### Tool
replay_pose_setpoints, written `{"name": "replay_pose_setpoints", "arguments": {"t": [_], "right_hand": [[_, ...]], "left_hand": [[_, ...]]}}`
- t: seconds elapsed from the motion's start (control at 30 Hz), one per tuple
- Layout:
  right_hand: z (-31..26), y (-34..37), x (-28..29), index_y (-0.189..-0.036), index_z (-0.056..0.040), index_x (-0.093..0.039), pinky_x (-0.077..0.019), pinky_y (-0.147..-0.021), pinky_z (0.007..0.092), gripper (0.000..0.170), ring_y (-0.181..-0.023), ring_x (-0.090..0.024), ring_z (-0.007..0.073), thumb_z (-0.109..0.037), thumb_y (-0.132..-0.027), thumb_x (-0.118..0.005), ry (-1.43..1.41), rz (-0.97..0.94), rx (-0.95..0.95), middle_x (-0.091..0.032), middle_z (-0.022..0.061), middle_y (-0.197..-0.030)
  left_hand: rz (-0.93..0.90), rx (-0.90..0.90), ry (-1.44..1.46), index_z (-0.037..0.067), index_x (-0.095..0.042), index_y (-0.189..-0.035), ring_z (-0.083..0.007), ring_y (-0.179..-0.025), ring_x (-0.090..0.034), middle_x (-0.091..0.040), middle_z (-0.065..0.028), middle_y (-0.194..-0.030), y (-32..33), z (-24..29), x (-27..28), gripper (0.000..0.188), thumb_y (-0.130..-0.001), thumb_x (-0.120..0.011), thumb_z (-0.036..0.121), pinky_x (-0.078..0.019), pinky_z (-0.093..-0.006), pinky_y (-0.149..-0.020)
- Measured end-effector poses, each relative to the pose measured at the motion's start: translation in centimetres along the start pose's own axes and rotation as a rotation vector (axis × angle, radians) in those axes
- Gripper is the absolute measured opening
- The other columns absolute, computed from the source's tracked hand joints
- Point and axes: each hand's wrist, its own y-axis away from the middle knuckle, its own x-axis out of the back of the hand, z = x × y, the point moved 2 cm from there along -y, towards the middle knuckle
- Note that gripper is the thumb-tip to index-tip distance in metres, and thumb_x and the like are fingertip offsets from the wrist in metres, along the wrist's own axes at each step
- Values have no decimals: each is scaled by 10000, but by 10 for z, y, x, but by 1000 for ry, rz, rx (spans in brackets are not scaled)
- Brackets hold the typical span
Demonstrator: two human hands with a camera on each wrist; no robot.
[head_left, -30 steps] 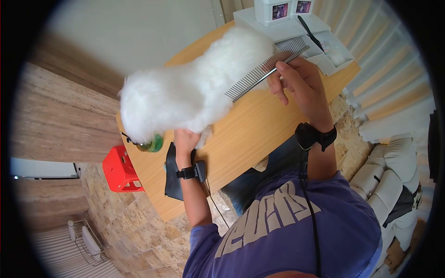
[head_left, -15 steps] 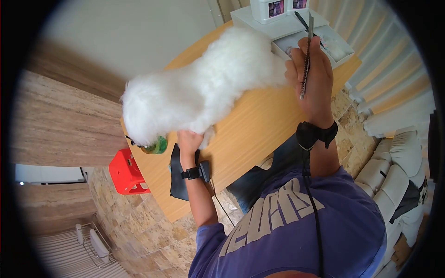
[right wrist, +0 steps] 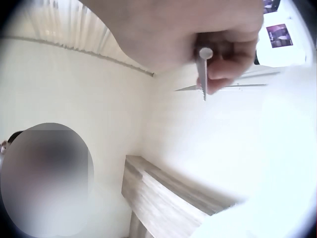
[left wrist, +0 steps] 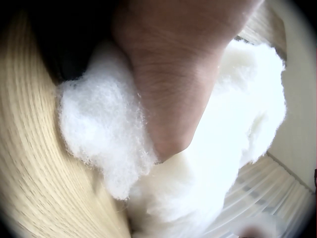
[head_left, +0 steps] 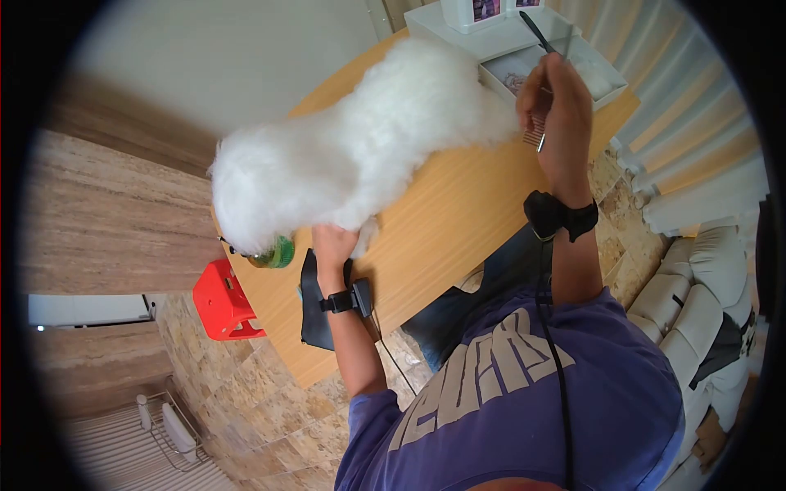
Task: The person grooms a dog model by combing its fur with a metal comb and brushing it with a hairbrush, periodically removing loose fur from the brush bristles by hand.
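A white fluffy dog (head_left: 303, 164) stretches across the wooden table (head_left: 442, 213). My right hand (head_left: 565, 114) grips a metal comb (head_left: 535, 131) beside the dog's rear end, its teeth partly hidden by the fingers. In the right wrist view the comb (right wrist: 205, 74) shows end-on in the curled fingers. Down at the dog's front leg, my left hand (head_left: 334, 247) grips low in the fur, fingertips hidden. A tuft of white fluff (left wrist: 104, 129) hangs beside that hand in the left wrist view.
Beyond the right hand stand a white open box (head_left: 610, 90) with a black-handled tool (head_left: 536, 31) and white bottles (head_left: 475, 12). A green jar (head_left: 277, 252) is under the dog's head. A black flat item (head_left: 315, 315) lies near the left wrist; a red stool (head_left: 221, 303) stands beyond the table.
The right hand has moved right and up from the dog's side to its rear, turning the comb from lying slantwise to upright. The left hand has stayed at the front leg.
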Motion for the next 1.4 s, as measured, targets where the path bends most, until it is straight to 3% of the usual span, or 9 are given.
{"name": "replay_pose_setpoints", "arguments": {"t": [0.1, 0.53, 0.6, 0.77, 1.0, 1.07, 1.2, 1.27, 1.4], "right_hand": [[13, 0, 3, -823, -81, -507, -385, -457, 248, 349, -473, -491, 96, -329, -1065, -473, 84, -155, -278, -524, 20, -583], [12, 9, -54, -881, -27, -490, -416, -430, 272, 364, -431, -519, 118, -328, -1074, -419, 287, -340, -43, -552, 39, -561], [47, 7, -46, -895, -46, -496, -409, -430, 282, 306, -440, -504, 117, -293, -1068, -443, 413, -341, -251, -525, 31, -566], [130, -16, 44, -868, -20, -526, -382, -382, 285, 350, -397, -504, 141, -332, -1026, -514, 748, -163, -397, -509, 28, -541], [67, -9, 12, -915, -7, -533, -372, -386, 279, 334, -379, -475, 136, -311, -1046, -487, 557, -69, -200, -506, 36, -529], [60, -2, -14, -920, -19, -530, -392, -389, 308, 296, -376, -500, 147, -275, -1048, -451, 569, -193, -167, -501, 38, -504], [114, 0, -16, -899, -11, -516, -392, -388, 312, 311, -376, -497, 150, -275, -1047, -447, 431, -245, -164, -495, 42, -505], [121, -7, -3, -883, -7, -507, -403, -389, 326, 307, -382, -513, 163, -268, -1036, -457, 502, -227, -386, -508, 54, -514], [102, -15, 14, -881, 0, -512, -413, -387, 341, 296, -393, -536, 178, -258, -1021, -471, 560, -316, -507, -526, 68, -527]], "left_hand": [[-69, -19, -60, 64, -730, -1026, -388, -987, -657, -724, -146, -1028, 2, -3, -2, 219, -819, -677, 112, -503, -455, -870], [-62, 11, -63, 74, -732, -1036, -371, -1016, -655, -722, -138, -1054, 3, -5, -2, 228, -819, -677, 119, -495, -453, -898], [7, -6, -14, 79, -746, -981, -399, -864, -671, -720, -171, -930, 1, -6, -3, 216, -802, -717, 197, -540, -434, -717], [29, 51, 13, 77, -751, -957, -401, -861, -674, -721, -173, -918, 1, -7, 1, 202, -805, -708, 202, -541, -439, -720], [15, 44, 15, 74, -749, -942, -397, -840, -676, -722, -169, -908, 1, -1, 2, 191, -808, -702, 201, -542, -448, -706], [13, 32, 4, 73, -749, -942, -396, -839, -676, -721, -170, -908, 2, -4, -1, 195, -808, -704, 207, -542, -447, -703], [38, 74, 22, 71, -747, -940, -400, -831, -673, -718, -173, -894, 5, -11, -3, 207, -809, -712, 228, -541, -439, -690], [73, 67, 5, 68, -747, -938, -402, -833, -672, -717, -175, -893, 5, -15, -5, 210, -811, -712, 231, -542, -438, -689], [9, 36, -44, 66, -747, -940, -403, -850, -672, -715, -183, -903, 4, -10, -3, 214, -815, -708, 236, -543, -438, -701]]}}
